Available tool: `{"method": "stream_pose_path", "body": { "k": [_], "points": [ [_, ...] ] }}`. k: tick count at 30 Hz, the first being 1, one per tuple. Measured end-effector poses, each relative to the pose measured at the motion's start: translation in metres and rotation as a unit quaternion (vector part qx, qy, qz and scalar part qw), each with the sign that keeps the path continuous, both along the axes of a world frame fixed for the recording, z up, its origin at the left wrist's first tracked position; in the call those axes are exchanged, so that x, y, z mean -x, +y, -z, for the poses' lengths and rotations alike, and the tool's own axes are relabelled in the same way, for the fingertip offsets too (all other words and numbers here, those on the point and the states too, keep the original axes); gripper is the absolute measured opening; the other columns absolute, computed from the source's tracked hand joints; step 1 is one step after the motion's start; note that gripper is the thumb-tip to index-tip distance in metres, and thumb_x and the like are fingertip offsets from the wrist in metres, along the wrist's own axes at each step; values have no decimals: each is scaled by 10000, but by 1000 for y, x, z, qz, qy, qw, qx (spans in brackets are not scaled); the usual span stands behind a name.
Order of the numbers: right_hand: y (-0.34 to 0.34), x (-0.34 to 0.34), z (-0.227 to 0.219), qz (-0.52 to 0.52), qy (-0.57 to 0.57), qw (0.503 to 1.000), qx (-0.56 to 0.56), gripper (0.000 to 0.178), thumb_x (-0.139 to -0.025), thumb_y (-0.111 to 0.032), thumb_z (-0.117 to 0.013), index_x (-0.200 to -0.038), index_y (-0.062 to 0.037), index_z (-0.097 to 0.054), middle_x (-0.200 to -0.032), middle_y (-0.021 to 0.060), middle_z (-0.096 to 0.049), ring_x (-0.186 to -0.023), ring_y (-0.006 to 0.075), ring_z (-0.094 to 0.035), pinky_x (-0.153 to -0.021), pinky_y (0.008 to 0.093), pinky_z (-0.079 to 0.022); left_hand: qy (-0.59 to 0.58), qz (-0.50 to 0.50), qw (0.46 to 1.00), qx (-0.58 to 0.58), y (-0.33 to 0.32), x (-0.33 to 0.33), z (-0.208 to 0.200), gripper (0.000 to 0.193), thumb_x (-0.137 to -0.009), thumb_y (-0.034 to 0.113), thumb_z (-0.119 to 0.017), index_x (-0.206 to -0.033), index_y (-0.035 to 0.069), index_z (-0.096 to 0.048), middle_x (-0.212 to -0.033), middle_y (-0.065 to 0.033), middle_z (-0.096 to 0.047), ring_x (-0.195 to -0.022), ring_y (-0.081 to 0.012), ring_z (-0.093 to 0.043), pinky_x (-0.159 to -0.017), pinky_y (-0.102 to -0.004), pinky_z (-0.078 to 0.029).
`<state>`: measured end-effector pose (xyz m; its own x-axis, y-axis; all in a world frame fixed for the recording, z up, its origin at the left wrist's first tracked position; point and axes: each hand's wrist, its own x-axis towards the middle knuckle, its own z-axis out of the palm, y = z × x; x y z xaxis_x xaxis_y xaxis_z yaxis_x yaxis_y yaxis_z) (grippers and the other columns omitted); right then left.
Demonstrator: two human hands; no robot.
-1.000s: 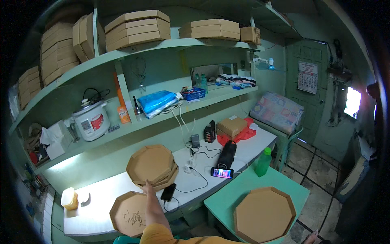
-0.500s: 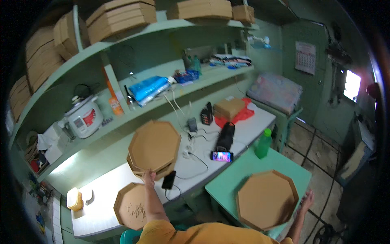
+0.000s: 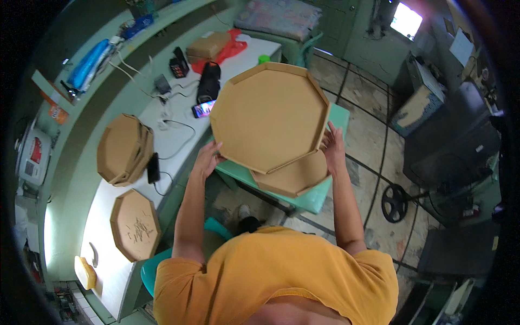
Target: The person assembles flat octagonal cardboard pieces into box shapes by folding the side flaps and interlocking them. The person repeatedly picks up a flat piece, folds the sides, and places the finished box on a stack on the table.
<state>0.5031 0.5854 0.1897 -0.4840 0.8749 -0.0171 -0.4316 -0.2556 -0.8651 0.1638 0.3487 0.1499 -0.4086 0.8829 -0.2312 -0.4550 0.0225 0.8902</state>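
An octagonal cardboard tray (image 3: 271, 116) with a low folded rim is between my hands above the green table (image 3: 319, 197). My left hand (image 3: 207, 158) is closed on its near left edge, and my right hand (image 3: 333, 143) grips its right edge; some fingers are hidden beneath. Partly covered by it, a second octagonal tray (image 3: 298, 181) rests on the green table. To the left, a stack of similar trays (image 3: 120, 149) leans on the white table. Nearer on that table, another octagonal tray (image 3: 136, 227) contains small dark slivers.
The white table (image 3: 103, 216) also bears a phone (image 3: 154, 168) on a cable, a lit phone (image 3: 203, 109), a black cylindrical case (image 3: 209, 84) and a yellow-lidded tub (image 3: 85, 272). A green bottle cap (image 3: 264, 59) shows behind the held tray. A teal chair (image 3: 154, 265) stands by me.
My left hand has moved from the stack on the white table to the green table, bringing a tray. My right hand has come onto that tray's edge. The view has swung right.
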Motion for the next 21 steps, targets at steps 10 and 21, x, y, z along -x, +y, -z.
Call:
{"method": "stream_pose_path", "body": {
  "k": [10,21],
  "points": [
    [30,-64,42,133,-146,980,-31,626,-786,-14,-531,-1396,6,-389,-1195,130,-587,-1002,185,-589,-853,302,-477,4,-38,999,39,47,-78,-14,726,-908,302,-620,-1475,122,-204,-1305,-125,-477,-988,-260,-579,-781,-415,-506],
    [54,-56,93,159,-285,936,-130,400,-793,-40,-501,-1171,37,-607,-996,75,-649,-867,175,-600,-776,295,-470,288,-116,936,167,69,-61,48,516,-953,359,-517,-1373,67,-449,-1259,-133,-530,-1078,-255,-555,-868,-409,-483]
  ]
}}
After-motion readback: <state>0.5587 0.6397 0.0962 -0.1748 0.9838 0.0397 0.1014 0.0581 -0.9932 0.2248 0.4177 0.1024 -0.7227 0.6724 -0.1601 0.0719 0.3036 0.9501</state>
